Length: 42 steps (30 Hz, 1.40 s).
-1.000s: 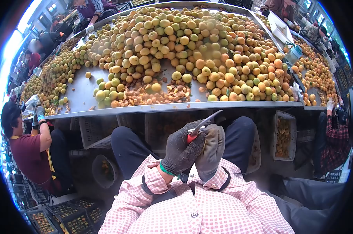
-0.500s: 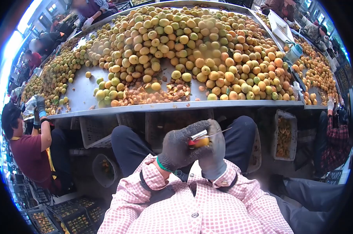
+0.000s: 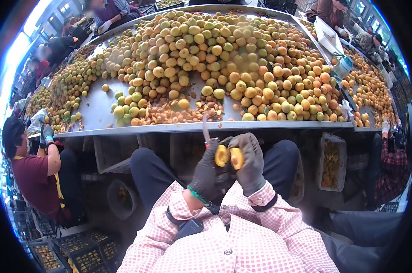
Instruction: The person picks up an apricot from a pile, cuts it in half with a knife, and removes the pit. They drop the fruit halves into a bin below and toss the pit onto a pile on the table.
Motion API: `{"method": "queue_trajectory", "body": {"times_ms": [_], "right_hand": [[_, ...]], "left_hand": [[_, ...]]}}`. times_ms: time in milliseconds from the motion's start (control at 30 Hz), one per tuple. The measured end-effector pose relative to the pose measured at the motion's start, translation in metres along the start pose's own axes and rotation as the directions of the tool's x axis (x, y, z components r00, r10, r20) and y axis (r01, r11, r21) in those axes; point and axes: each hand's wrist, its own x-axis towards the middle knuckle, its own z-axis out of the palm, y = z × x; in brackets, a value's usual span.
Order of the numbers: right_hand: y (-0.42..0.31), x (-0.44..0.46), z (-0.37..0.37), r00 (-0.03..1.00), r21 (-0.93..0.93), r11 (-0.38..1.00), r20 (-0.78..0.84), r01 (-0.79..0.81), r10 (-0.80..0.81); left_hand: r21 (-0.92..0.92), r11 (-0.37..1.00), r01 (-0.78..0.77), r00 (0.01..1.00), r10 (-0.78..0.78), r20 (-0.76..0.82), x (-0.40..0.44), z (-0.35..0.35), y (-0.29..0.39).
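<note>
My left hand [image 3: 205,172], in a dark glove, is closed on a small knife [image 3: 206,132] whose blade points up toward the table edge. The same hand also holds an apricot half [image 3: 222,155], cut side showing. Just beside it, my right hand [image 3: 252,164], in a grey glove, grips the other apricot half [image 3: 237,159], with the brown pit sitting in its flesh. Both hands are above my lap, in front of the table. The knife's handle is mostly hidden by the left glove; a bit of red shows.
A metal table [image 3: 169,128] bears a large heap of apricots [image 3: 242,59] and a patch of loose brown pits [image 3: 169,114]. Below stand a crate [image 3: 323,179] at right and a bucket [image 3: 112,200] at left. A person [image 3: 35,173] sits to the left; others work around the table.
The apricot, whole between my hands before, is now in two separate halves. The knife has swung from pointing right to pointing upward, and my hands have moved slightly apart.
</note>
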Motion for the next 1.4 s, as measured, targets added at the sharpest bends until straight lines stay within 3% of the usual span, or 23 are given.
{"method": "queue_trajectory", "body": {"times_ms": [33, 100, 133, 233, 267, 300, 367, 400, 500, 533, 567, 600, 633, 700, 767, 800, 833, 900, 967, 1000, 1067, 1200, 1400], "right_hand": [[-0.002, 0.002, -0.006, 1.000, -0.002, 1.000, -0.007, 0.008, -0.008], [-0.007, 0.003, -0.018, 0.927, 0.307, 0.882, 0.231, -0.358, 0.296], [-0.009, 0.003, -0.018, 0.929, 0.309, 0.883, 0.227, -0.352, 0.291], [-0.020, 0.005, -0.013, 0.805, 0.532, 0.613, 0.286, -0.584, 0.519], [-0.017, 0.005, -0.013, 0.800, 0.486, 0.648, 0.225, -0.587, 0.556], [-0.012, 0.003, -0.015, 0.800, 0.485, 0.648, 0.225, -0.587, 0.557], [0.001, 0.001, -0.025, 0.819, 0.353, 0.740, 0.195, -0.572, 0.540], [0.006, 0.002, -0.031, 0.784, 0.371, 0.694, 0.205, -0.617, 0.586], [0.016, -0.006, -0.039, 0.688, 0.312, 0.617, 0.245, -0.723, 0.683], [0.018, -0.011, -0.034, 0.684, 0.127, 0.674, 0.198, -0.728, 0.702], [0.014, -0.015, -0.026, 0.679, 0.125, 0.669, 0.204, -0.733, 0.705], [0.009, -0.020, -0.017, 0.587, 0.117, 0.579, 0.274, -0.807, 0.762], [0.005, -0.024, -0.012, 0.487, 0.101, 0.484, 0.340, -0.869, 0.804], [0.013, -0.035, -0.008, 0.390, 0.127, 0.383, 0.523, -0.915, 0.758], [0.010, -0.044, -0.003, 0.362, 0.212, 0.298, 0.642, -0.931, 0.676], [0.007, -0.044, 0.000, 0.360, 0.211, 0.296, 0.642, -0.932, 0.677], [0.002, -0.043, 0.003, 0.414, 0.247, 0.335, 0.621, -0.909, 0.666], [0.001, -0.043, 0.004, 0.468, 0.282, 0.376, 0.597, -0.883, 0.651], [0.005, -0.045, 0.003, 0.611, 0.212, 0.573, 0.308, -0.792, 0.729], [0.005, -0.045, 0.004, 0.611, 0.213, 0.573, 0.308, -0.792, 0.729], [0.006, -0.043, 0.004, 0.761, -0.095, 0.794, 0.239, -0.600, 0.603], [0.000, -0.047, 0.000, 0.633, -0.009, 0.684, 0.368, -0.730, 0.681], [-0.003, -0.055, -0.002, 0.682, 0.023, 0.712, 0.312, -0.702, 0.662]], "left_hand": [[0.125, 0.991, -0.055, 0.997, 0.049, 0.052, -0.002, 0.004, 0.006], [0.353, 0.919, -0.178, 0.978, 0.125, 0.168, -0.009, 0.012, 0.015], [0.613, 0.763, -0.207, 0.950, 0.307, -0.060, -0.011, 0.014, 0.017], [0.695, 0.693, -0.191, 0.853, 0.467, -0.232, -0.005, 0.009, 0.034], [0.991, -0.088, -0.098, 0.827, 0.547, 0.131, -0.002, 0.000, 0.047], [0.991, -0.087, -0.099, 0.827, 0.547, 0.131, -0.001, -0.004, 0.052], [0.904, -0.426, 0.031, 0.772, 0.584, 0.249, 0.000, -0.009, 0.058], [0.883, -0.467, 0.039, 0.732, 0.615, 0.293, -0.001, -0.009, 0.060], [0.938, -0.321, -0.130, 0.735, 0.604, 0.308, -0.008, -0.002, 0.059], [0.940, -0.318, -0.124, 0.733, 0.609, 0.303, -0.010, -0.004, 0.058], [0.967, 0.117, -0.226, 0.827, 0.548, 0.127, -0.012, -0.007, 0.056], [0.808, 0.536, -0.244, 0.912, 0.410, 0.004, -0.014, -0.006, 0.054], [0.808, 0.535, -0.248, 0.908, 0.419, 0.002, -0.018, -0.001, 0.053], [0.689, 0.712, -0.133, 0.980, 0.199, -0.016, -0.030, 0.025, 0.044], [0.705, 0.696, -0.137, 0.975, 0.222, -0.029, -0.027, 0.018, 0.038], [0.662, 0.718, -0.216, 0.975, 0.195, 0.106, -0.026, 0.006, 0.042], [0.608, 0.741, -0.285, 0.955, 0.170, 0.241, -0.026, -0.002, 0.043], [0.665, 0.659, -0.352, 0.936, 0.248, 0.249, -0.022, 0.001, 0.041], [0.716, 0.565, -0.410, 0.908, 0.325, 0.264, -0.018, 0.003, 0.041], [0.611, 0.665, -0.429, 0.902, 0.356, 0.245, -0.016, 0.004, 0.042], [0.455, 0.771, -0.446, 0.893, 0.414, 0.175, -0.013, 0.006, 0.042], [0.503, 0.712, -0.491, 0.857, 0.498, 0.132, -0.012, 0.010, 0.038], [0.460, 0.704, -0.541, 0.840, 0.479, 0.254, -0.013, 0.007, 0.030]]}}
